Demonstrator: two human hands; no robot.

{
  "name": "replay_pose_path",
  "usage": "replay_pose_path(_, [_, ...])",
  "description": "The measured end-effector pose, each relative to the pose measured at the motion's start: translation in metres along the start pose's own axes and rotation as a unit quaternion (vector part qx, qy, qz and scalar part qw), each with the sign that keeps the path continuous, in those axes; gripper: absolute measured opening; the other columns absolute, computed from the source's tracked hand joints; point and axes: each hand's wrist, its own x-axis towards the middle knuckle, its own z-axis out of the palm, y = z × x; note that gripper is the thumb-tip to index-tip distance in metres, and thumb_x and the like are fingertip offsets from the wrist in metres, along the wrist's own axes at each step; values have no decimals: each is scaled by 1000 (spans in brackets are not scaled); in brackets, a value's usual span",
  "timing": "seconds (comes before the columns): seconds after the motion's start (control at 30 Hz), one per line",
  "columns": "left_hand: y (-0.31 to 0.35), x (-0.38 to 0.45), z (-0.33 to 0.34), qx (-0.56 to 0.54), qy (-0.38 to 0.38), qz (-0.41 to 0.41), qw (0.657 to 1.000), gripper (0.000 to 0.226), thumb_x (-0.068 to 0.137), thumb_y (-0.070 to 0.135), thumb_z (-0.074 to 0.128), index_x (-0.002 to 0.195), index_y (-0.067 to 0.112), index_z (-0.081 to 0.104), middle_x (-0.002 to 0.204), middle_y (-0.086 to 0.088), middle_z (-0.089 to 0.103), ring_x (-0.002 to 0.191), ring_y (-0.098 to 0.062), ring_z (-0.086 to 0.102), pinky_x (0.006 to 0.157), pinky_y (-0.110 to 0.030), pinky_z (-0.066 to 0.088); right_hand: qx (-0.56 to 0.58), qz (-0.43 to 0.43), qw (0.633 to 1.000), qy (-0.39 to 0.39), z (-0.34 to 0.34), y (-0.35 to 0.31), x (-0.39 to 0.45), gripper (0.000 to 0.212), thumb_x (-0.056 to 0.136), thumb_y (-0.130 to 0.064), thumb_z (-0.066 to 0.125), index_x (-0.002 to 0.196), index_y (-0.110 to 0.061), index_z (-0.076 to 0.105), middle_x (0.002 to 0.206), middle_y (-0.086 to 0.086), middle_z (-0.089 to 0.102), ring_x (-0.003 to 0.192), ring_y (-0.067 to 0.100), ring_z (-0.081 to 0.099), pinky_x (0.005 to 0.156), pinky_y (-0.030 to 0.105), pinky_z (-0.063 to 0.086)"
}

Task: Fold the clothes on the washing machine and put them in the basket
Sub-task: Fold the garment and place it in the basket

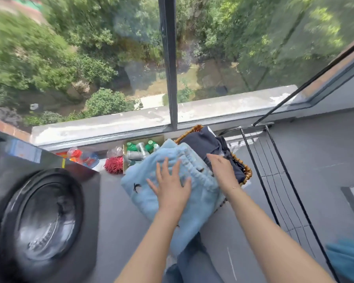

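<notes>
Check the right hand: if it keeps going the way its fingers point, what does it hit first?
Likely the dark navy clothes in the woven wicker basket; the right hand points up-left over them. Depth is unclear.

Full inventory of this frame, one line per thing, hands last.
Washing machine: 1, dark grey, round glass door, left.
Folded garment: 1, light blue with small dark marks, centre, under the left hand, partly over the basket.
Basket: 1, brown wicker, below the window, right of centre.
Dark clothes: a pile, navy, in the basket; count unclear.
Cardboard box: 1, tan, by the window, holds green-capped bottles.
Red shaggy thing: 1, left of the box.
Drying rack: 1, black metal, right.
Window: dark frame, trees outside.
Left hand: flat on the light blue garment.
Right hand: at the garment's right edge by the navy pile, fingers straight.
</notes>
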Motion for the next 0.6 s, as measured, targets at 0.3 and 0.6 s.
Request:
replay_pose_path(0.3, [-30,-8,42,43,-78,-72,994,76,84,76,36,144,58,-7,155,10,-33,143,-32,-28,101,-76,-7,-167,-44,980,-103,14,34,-4,34,99,-27,50,97,-2,72,98,10,73,100,25,65,89,38,49])
replay_pose_path(0.6, [-43,42,24,-314,-10,-171,934,58,77,45,69,130,44,48,149,7,36,146,-19,20,116,-54,5,-72,39,966,-246,-11,14,98,17,95,-9,55,95,-10,72,91,6,73,85,21,68,75,30,54])
